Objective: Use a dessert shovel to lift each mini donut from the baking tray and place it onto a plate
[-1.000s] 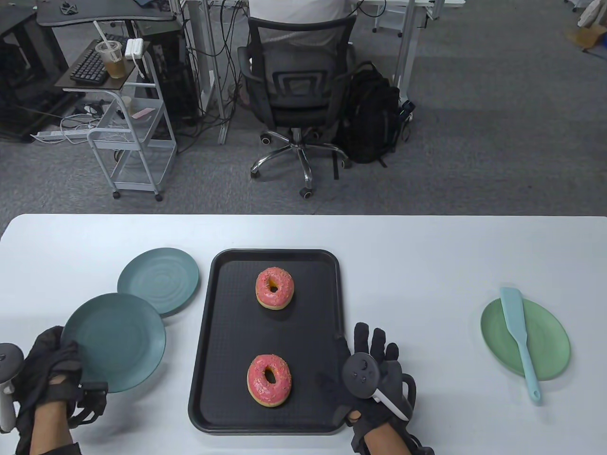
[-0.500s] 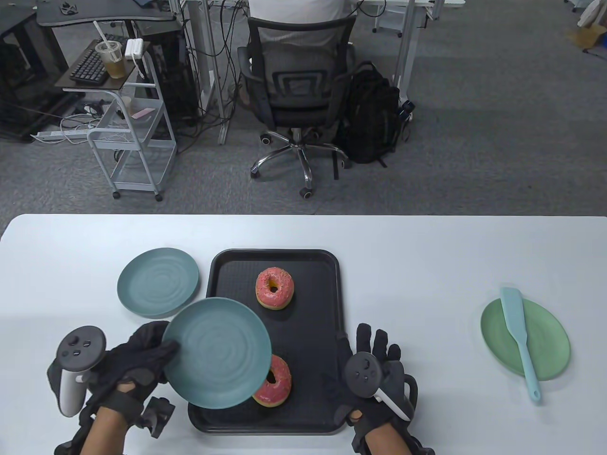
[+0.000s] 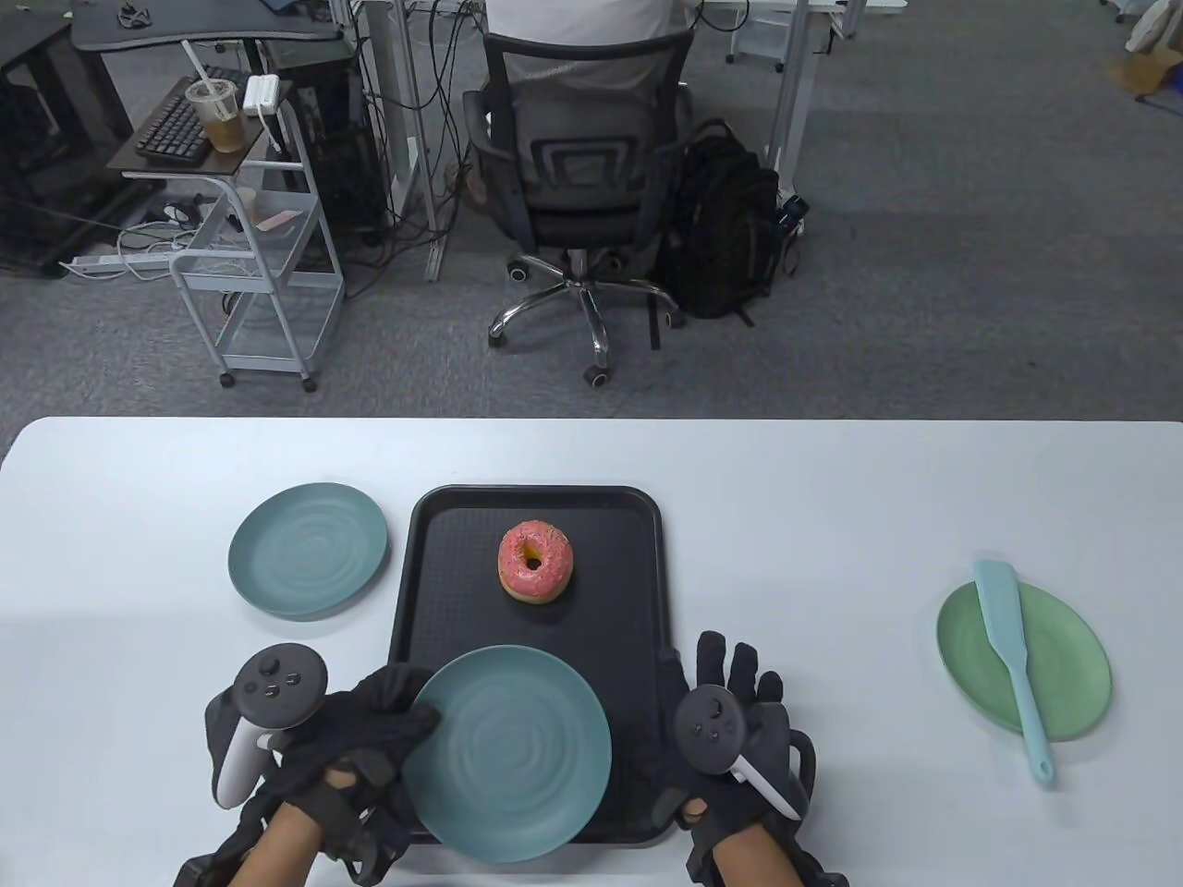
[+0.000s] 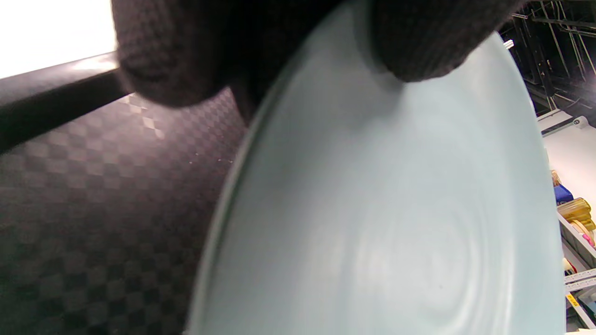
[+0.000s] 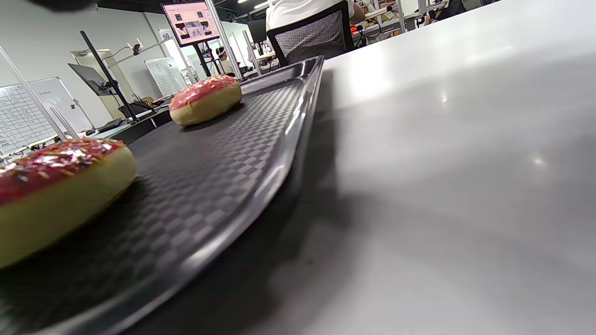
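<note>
The left hand (image 3: 356,739) pinches the rim of a round blue-green plate (image 3: 506,753) at its left edge, thumb on top as the left wrist view shows, and holds it over the near end of the black rectangular baking tray (image 3: 638,554) in the lower centre of the table view; the plate hides the nearer pink-iced sprinkled donut (image 5: 51,186) from above, though the right wrist view shows that donut lying on the tray's chequered floor, so the plate seems to be carried there to receive it with a short transfer. The farther pink-iced donut (image 3: 535,561) sits uncovered toward the upper middle of the tray. The right hand (image 3: 730,721) lies flat with straight fingers, holding nothing, just beside the tray's right rim, probably to steady the tray. The pale blue dessert shovel (image 3: 1012,661) rests untouched across a light green plate (image 3: 1081,647) at the right of the frame, well apart from both hands, so no lift can begin until the right hand fetches it. A second blue-green plate (image 3: 308,550) waits on the white worktop (image 3: 832,480) just left of the tray, likely for the other donut
</note>
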The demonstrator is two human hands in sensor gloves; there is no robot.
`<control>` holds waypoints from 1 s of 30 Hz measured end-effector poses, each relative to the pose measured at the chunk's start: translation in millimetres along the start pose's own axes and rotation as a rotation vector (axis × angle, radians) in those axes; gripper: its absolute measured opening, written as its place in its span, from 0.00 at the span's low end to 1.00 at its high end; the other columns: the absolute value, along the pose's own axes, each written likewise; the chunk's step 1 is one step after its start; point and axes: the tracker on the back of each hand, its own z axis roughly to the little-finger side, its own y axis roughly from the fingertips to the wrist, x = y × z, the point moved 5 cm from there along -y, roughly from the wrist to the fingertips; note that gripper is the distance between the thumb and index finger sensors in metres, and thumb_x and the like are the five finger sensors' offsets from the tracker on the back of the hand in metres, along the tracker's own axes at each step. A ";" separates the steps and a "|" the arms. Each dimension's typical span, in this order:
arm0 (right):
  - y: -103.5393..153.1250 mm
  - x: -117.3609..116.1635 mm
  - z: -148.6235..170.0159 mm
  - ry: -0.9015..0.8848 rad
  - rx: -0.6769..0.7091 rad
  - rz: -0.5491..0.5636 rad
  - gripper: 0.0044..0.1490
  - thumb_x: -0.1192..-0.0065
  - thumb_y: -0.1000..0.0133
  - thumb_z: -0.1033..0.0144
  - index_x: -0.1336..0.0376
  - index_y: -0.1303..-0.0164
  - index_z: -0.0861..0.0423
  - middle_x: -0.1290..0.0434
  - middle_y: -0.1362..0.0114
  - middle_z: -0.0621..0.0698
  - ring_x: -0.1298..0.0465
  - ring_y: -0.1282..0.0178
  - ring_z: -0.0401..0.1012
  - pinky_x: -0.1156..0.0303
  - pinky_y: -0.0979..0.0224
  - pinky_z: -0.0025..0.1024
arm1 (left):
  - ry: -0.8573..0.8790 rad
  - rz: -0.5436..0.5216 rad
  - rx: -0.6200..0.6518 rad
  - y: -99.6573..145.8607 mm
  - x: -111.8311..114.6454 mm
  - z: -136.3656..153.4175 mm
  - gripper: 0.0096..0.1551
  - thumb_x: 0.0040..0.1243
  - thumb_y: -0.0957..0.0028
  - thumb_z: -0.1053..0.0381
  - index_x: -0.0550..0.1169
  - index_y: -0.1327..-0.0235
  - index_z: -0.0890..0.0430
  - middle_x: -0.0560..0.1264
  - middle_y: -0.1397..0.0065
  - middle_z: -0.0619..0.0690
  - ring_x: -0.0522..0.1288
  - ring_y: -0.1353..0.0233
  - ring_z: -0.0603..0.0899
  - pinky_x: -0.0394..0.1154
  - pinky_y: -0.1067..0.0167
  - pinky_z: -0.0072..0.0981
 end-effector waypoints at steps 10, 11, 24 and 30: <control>0.2 3.0 -0.5 -0.022 0.010 0.023 0.60 0.51 0.48 0.26 0.63 0.14 0.49 0.74 0.11 0.64 0.74 0.18 0.67 0.81 0.28 0.67 | -0.001 -0.007 -0.005 0.2 -2.4 0.9 0.23 0.68 0.57 0.45 0.76 0.47 0.35 0.83 0.51 0.43 0.89 0.58 0.52 0.88 0.63 0.36; 0.6 4.2 -1.1 -0.026 0.013 0.029 0.60 0.51 0.48 0.26 0.62 0.14 0.50 0.73 0.11 0.64 0.73 0.18 0.68 0.80 0.28 0.67 | -0.002 -0.006 -0.006 0.3 -2.3 1.0 0.23 0.69 0.57 0.46 0.76 0.47 0.36 0.84 0.51 0.43 0.89 0.58 0.51 0.88 0.63 0.35; 26.4 34.1 -53.5 -0.247 0.302 0.243 0.48 0.50 0.46 0.31 0.35 0.32 0.60 0.24 0.38 0.65 0.25 0.46 0.61 0.38 0.33 0.63 | 0.001 -0.014 -0.017 0.7 -4.7 2.7 0.23 0.68 0.57 0.45 0.76 0.47 0.35 0.83 0.51 0.45 0.89 0.58 0.52 0.88 0.62 0.37; 26.5 28.0 -62.9 -0.230 0.341 0.221 0.40 0.45 0.43 0.37 0.31 0.39 0.60 0.21 0.45 0.63 0.23 0.52 0.58 0.34 0.36 0.61 | 0.008 0.006 -0.014 0.0 -2.1 2.6 0.23 0.68 0.57 0.45 0.76 0.47 0.35 0.83 0.51 0.45 0.89 0.58 0.52 0.88 0.62 0.37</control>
